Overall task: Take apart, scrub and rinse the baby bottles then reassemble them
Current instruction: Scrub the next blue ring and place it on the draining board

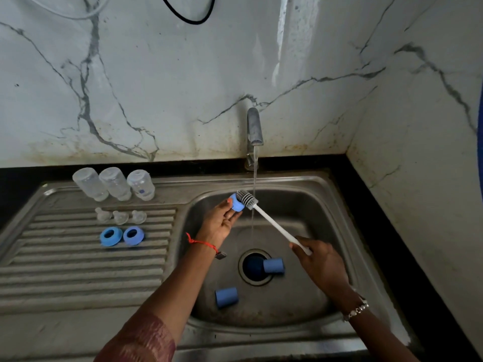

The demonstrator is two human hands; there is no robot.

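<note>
Three bottles (115, 184), three teats (120, 216) and two blue rings (121, 235) lie apart on the drainboard (78, 270), seemingly done. The left grip (222, 220) pinches a blue piece (237, 205) beside the running tap (254, 126); the right grip (318, 259), closed round the brush (274, 226), works on it. Two caps (226, 297) in the sink (339, 205) and all reassembly remain.

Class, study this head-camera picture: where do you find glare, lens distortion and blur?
Head view: a bright glare streak runs down the wall above the tap; the wide lens bows the sink rim; the two caps in the basin look softly blurred.
</note>
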